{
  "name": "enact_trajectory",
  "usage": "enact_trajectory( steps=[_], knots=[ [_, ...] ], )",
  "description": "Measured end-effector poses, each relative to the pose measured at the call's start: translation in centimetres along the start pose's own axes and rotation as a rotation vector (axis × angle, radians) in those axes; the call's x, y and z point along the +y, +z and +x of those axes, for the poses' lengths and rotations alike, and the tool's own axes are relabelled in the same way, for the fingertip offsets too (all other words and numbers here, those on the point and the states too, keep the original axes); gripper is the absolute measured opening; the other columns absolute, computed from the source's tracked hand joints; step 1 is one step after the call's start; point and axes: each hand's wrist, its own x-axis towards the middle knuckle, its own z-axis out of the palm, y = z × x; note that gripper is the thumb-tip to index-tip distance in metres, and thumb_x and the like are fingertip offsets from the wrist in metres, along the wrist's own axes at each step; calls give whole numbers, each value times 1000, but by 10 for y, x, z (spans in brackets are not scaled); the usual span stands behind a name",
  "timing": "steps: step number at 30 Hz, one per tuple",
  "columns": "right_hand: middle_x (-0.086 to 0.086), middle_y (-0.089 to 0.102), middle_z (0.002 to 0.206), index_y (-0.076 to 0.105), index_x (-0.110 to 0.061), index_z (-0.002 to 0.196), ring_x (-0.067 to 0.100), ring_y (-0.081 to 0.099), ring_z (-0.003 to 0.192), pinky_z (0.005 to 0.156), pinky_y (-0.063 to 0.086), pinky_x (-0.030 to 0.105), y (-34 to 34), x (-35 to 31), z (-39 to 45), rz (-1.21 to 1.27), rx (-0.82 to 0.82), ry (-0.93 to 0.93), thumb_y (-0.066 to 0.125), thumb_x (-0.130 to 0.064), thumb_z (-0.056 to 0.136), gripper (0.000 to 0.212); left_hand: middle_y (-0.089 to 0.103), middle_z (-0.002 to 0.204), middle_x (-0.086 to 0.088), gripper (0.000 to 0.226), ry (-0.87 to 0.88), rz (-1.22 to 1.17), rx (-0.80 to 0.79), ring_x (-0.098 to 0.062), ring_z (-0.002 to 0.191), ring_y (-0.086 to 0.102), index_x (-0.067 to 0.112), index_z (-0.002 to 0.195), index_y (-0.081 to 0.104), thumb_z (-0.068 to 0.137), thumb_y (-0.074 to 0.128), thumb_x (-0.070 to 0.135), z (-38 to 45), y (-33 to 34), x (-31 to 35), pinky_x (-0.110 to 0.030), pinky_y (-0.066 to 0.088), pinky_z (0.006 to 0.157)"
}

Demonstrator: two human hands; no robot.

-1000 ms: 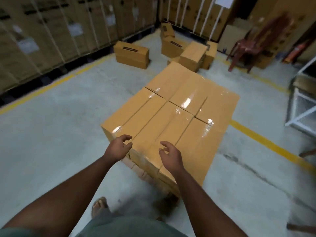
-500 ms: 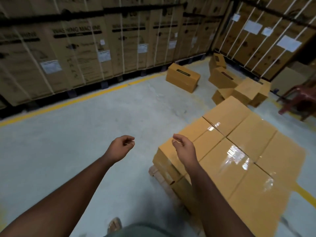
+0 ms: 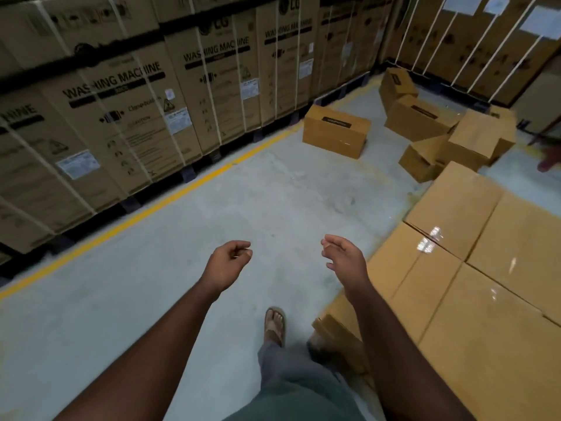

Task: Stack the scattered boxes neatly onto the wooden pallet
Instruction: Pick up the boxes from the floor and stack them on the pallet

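While both arms reach forward over bare concrete floor [image 3: 127,299], nothing held in either hand. Along the left wall, strapped washing-machine cartons [image 3: 127,117] in a row, yellow floor line [image 3: 145,208] running just beside their bases. Left hand [image 3: 228,264] over the floor, fingers loosely curled toward the palm, empty. Below it, a sandalled foot [image 3: 275,325] planted on the concrete, grey trouser leg [image 3: 291,378] above it. Right hand [image 3: 344,258] raised just beside the near left corner of the stacked boxes [image 3: 473,268], fingers relaxed and slightly bent, touching nothing. Farther back, a lone brown box [image 3: 335,132] lying on the floor near the yellow line, well apart from the stack. To its right, a jumbled cluster of scattered boxes [image 3: 440,129] in the far corner, some tilted against each other, the nearest one just beside the stack's far edge. Stacked boxes filling the right side, glossy tape on top; a corner of the wooden pallet [image 3: 318,325] showing under the near left edge.
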Motion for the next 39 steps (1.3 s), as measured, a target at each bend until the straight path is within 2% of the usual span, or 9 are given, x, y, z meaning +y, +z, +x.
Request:
enact_trajectory(
  steps=[3, 10, 15, 20, 25, 27, 30, 33, 39],
  knots=[
    [4, 74, 112, 72, -18, 123, 16, 68, 97, 83, 53, 34, 28, -25, 76, 25, -11, 59, 68, -19, 99, 24, 74, 108, -14, 24, -5, 1, 8, -23, 104, 70, 14, 123, 70, 99, 68, 20, 79, -16, 24, -25, 50, 81],
    [8, 74, 118, 70, -16, 125, 16, 67, 97, 86, 52, 35, 73, -129, 232, 26, -21, 60, 67, -19, 100, 25, 75, 108, -15, 21, -39, -25, 41, -20, 98, 69, 13, 119, 71, 99, 67, 17, 239, -50, 97, -23, 48, 77],
    [4, 74, 116, 71, -19, 121, 19, 71, 104, 90, 56, 38, 99, -176, 335, 27, -22, 68, 68, -20, 100, 22, 75, 112, -14, 20, -40, -31, 0, -23, 99, 70, 16, 118, 71, 100, 64, 13, 358, -51, 136, -28, 49, 82],
    [4, 75, 115, 71, -24, 116, 20, 72, 105, 92, 57, 41, 130, -201, 450, 23, 13, 84, 69, -23, 99, 17, 76, 111, -11, 20, -28, -29, -77, -21, 99, 71, 20, 116, 70, 99, 63, 12, 498, -48, 168, -26, 49, 76],
    [-1, 71, 126, 67, -24, 128, 18, 69, 112, 97, 56, 45, 150, -240, 572, 15, -28, 203, 68, -27, 101, 28, 75, 107, -6, 20, -19, -8, -160, -24, 104, 69, 22, 115, 69, 98, 66, 13, 649, -51, 218, -32, 50, 86],
    [-2, 70, 128, 66, -23, 131, 18, 68, 113, 97, 55, 44, 152, -260, 616, 15, -17, 216, 64, -22, 102, 29, 74, 103, -6, 19, 0, 22, -191, -25, 102, 69, 21, 114, 70, 97, 68, 14, 708, -50, 243, -36, 52, 92],
    [-4, 73, 123, 68, -28, 122, 17, 70, 111, 97, 55, 43, 152, -296, 678, 77, 108, 203, 62, -19, 103, 22, 74, 106, -13, 22, 28, 87, -241, -25, 99, 68, 13, 118, 71, 97, 67, 12, 793, -39, 288, -39, 53, 92],
    [-5, 72, 123, 68, -28, 125, 17, 70, 111, 101, 55, 46, 147, -323, 737, 122, 163, 197, 62, -23, 103, 23, 73, 99, -10, 19, 62, 108, -324, -26, 96, 69, 13, 116, 69, 98, 65, 8, 866, -14, 334, -29, 48, 78],
    [-1, 73, 120, 68, -23, 126, 19, 71, 108, 95, 56, 42, 129, -343, 905, 214, 272, 217, 61, -20, 103, 24, 74, 102, -10, 21, 81, 168, -430, -19, 89, 70, 13, 120, 70, 99, 66, 10, 1034, 69, 397, -19, 48, 68]
  ],
)
